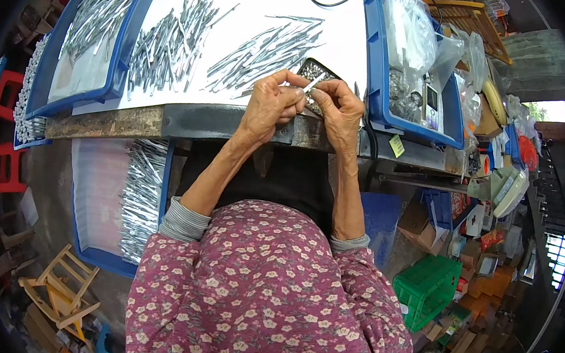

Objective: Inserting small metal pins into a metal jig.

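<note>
Over the front edge of the table, both hands meet at a short, thin whitish stick. My left hand pinches its lower end between thumb and fingers. My right hand is closed on the same piece from the other side, thumb against fingertips. Whether a tiny part sits between the fingertips is too small to tell. Just behind the hands lies a dark tray of small metallic pieces, partly covered by them. A loose pile of thin silver-grey sticks spreads left of it, with a second pile farther left.
A blue crate with more sticks stands on the table's left. Another blue crate at right holds plastic bags and a small device. Below left is a blue-rimmed tray of sticks. A green crate stands on the floor.
</note>
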`<state>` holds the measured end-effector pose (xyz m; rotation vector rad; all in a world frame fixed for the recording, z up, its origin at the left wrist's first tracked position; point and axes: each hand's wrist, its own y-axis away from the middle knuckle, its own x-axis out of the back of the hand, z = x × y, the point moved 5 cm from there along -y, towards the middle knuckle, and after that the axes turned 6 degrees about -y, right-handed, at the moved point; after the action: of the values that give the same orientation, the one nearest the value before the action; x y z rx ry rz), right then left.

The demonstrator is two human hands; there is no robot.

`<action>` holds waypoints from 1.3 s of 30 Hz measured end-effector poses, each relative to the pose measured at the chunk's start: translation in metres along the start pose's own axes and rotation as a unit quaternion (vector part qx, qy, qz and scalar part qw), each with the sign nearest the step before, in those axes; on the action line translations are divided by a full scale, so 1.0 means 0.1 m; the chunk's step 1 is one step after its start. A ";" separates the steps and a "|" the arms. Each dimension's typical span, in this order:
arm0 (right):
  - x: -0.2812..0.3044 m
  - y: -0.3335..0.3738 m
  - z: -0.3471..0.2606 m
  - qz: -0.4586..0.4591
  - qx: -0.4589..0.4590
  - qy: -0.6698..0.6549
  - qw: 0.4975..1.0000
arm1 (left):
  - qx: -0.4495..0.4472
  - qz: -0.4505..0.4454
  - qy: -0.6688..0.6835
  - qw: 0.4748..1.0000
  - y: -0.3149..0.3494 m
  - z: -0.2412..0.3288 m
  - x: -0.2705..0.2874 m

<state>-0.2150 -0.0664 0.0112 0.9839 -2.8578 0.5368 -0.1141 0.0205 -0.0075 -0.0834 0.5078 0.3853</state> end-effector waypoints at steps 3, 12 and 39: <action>0.02 0.00 0.06 -0.015 -0.065 -0.090 0.994 | 0.034 -0.028 0.053 0.998 0.00 -0.01 0.02; -0.07 -0.01 0.22 -0.017 -0.128 -0.226 0.966 | -0.058 0.059 -0.125 0.989 0.01 0.01 -0.02; -0.16 0.07 0.14 0.030 -0.121 -0.217 0.968 | -0.142 0.158 -0.268 0.940 0.04 0.00 -0.12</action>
<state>-0.2061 -0.0569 -0.0066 1.0843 -3.2315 -0.0410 -0.1248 0.0201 -0.0015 -0.1697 -0.0829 0.7677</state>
